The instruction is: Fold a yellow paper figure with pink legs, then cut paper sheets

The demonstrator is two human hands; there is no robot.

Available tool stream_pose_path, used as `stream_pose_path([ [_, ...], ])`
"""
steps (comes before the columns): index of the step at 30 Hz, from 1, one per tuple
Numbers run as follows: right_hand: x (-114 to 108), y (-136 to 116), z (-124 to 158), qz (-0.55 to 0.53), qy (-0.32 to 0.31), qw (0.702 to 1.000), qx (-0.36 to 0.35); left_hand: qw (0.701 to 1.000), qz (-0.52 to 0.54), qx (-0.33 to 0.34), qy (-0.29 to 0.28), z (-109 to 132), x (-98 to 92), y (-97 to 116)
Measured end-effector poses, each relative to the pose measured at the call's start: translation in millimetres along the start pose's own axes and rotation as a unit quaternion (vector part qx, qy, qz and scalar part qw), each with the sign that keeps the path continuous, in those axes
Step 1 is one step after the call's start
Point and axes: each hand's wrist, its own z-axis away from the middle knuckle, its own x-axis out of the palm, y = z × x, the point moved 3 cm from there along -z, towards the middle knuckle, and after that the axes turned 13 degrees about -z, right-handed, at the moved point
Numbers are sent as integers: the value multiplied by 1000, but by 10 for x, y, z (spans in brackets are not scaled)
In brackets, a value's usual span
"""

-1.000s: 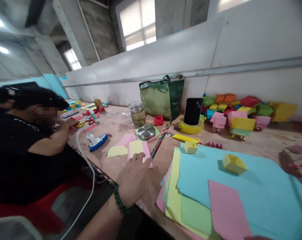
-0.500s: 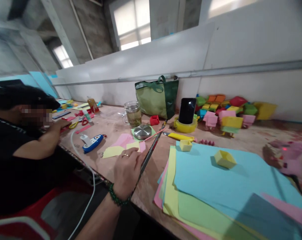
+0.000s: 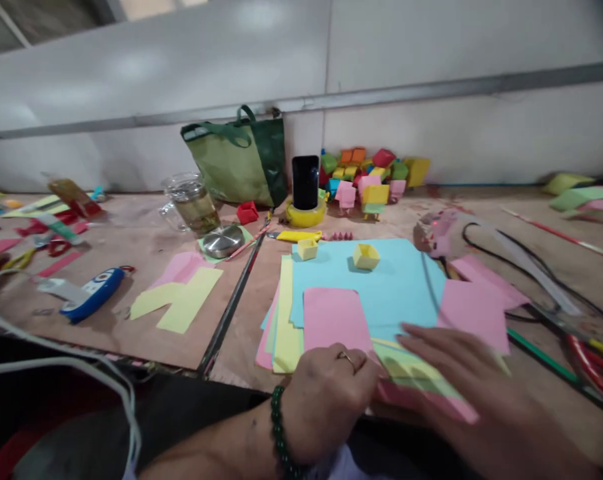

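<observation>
My left hand [image 3: 331,390], with a ring and a green bead bracelet, is closed at the near edge of a pink sheet of paper [image 3: 335,317]. That sheet lies over the stack of coloured paper. To its right is my right hand [image 3: 474,383], smeared by motion, its fingers stretched out over the stack's near right part. On the blue top sheet [image 3: 401,293] stand a small yellow folded paper box [image 3: 366,257] and a smaller yellow one [image 3: 307,249]. Another pink sheet [image 3: 471,310] lies beyond my right hand.
Left of the table seam are yellow paper strips [image 3: 191,300], a blue-and-white tool [image 3: 92,295], a metal lid [image 3: 223,241] and a glass mug [image 3: 194,207]. Behind are a green bag [image 3: 236,160], a phone [image 3: 305,181] on tape and folded paper pieces [image 3: 374,197]. Scissors [image 3: 588,367] lie right.
The view has swung right. My left hand has moved from the yellow strips to the paper stack and now grips a pink sheet. My right hand has come into view.
</observation>
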Motion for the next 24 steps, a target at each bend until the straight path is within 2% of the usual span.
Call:
stream_pose_path([
  [1,113,-72,-35,-58,-42,997,5,1000,18,-2,1,-8,-4,13],
  [2,199,-118,-60,-102,-52,993,18,999,38,-6,0,-11,-13,16],
  [5,319,-123,-78,-164,-46,984,57,995,78,-36,-43,20,-31,-45],
  [7,294,-77,-69,-173,-41,982,71,990,96,-76,-69,75,-36,-144],
  [9,244,-40,-70,-186,-45,977,95,982,125,-121,-68,136,-44,-260],
  [12,229,-11,-99,-203,-54,964,163,967,158,-186,-78,182,-34,-398],
  [16,308,34,-132,-129,-18,963,235,947,153,-263,-100,131,-16,-469],
  [19,346,59,-126,-88,-5,964,250,937,170,-288,-101,101,-8,-468],
  [24,309,-5,-85,-150,-40,957,244,924,231,-281,-115,182,74,-436],
])
